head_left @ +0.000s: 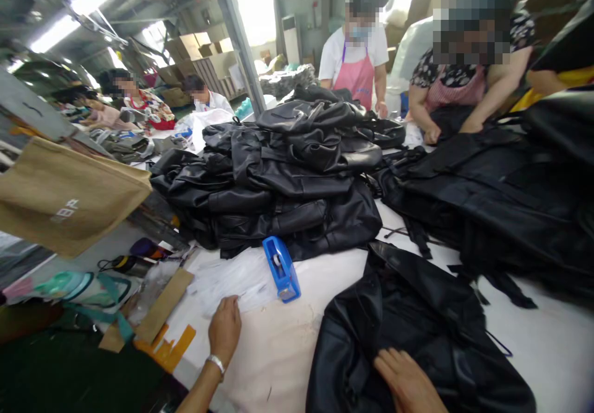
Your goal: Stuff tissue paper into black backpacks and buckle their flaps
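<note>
Tan bag (99, 184), left side: tilted white lettering (65, 211), ends in "BP" as far as I can read, first character smeared. Pink apron (353, 80): small print, too blurred to read.

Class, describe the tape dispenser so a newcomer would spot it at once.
Find the central heap of black bags on the white table. At its near edge, right of the clear plastic, sits the tape dispenser, bright blue against its black and whitish neighbours.

Tabletop (278, 351) opens between dispenser (283, 272) and black bag (417, 314).
</note>
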`<state>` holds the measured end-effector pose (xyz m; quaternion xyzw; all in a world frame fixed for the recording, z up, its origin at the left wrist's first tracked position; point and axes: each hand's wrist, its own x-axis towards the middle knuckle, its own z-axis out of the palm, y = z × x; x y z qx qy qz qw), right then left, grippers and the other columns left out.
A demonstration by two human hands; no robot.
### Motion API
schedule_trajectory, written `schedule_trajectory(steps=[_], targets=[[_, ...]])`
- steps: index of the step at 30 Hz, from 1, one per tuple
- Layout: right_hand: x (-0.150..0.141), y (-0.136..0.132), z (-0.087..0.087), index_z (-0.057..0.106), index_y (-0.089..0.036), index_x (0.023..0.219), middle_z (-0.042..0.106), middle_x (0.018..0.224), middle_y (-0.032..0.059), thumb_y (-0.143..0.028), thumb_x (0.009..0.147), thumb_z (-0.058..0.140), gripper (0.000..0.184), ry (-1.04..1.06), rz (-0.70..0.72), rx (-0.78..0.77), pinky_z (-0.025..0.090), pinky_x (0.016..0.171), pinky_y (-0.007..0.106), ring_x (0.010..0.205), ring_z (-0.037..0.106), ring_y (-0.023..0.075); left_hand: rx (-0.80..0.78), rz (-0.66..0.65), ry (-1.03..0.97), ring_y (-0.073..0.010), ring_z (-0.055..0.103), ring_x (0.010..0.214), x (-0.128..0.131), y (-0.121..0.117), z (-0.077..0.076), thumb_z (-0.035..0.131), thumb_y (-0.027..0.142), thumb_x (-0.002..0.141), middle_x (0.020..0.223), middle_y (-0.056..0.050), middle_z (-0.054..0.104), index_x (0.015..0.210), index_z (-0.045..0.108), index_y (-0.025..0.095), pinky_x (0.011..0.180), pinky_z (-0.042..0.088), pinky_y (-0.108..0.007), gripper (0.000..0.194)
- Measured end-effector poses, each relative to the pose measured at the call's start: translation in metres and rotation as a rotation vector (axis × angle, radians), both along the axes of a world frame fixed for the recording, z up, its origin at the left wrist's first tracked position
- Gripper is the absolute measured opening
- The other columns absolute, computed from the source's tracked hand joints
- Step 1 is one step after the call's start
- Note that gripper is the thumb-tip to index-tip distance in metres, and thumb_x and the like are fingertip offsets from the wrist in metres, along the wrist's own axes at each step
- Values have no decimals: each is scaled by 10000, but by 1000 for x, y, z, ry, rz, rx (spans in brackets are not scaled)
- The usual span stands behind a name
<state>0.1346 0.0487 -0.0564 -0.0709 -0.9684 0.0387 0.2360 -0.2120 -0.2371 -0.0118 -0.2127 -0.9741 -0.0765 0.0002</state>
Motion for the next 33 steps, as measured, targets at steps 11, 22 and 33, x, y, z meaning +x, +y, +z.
schedule_trajectory(steps=[11,22,33], targets=[[1,-12,-2,661,-247,988,694,955,69,-134,803,412,330,11,-170,-96,511,699,299,822,656,208,-48,131,-108,-335,595,878,-83,-61,5,353,255,881,839,-162,646,791,520,154,720,379,-409,214],[-10,-10,-1,618,-173,1049,698,974,109,-202,841,452,268,120,-246,116,532,713,359,843,667,252,1064,240,-733,-165,596,802,-20,-45,65,593,404,773,832,-14,632,872,548,176,738,506,-280,253],[-86,-73,127,365,-238,1383,552,1284,147,-719,776,521,790,31,-187,-2009,469,941,443,1125,574,266,1420,177,-1598,-216,634,788,93,66,139,796,264,549,845,-66,708,882,735,155,681,536,-281,356]])
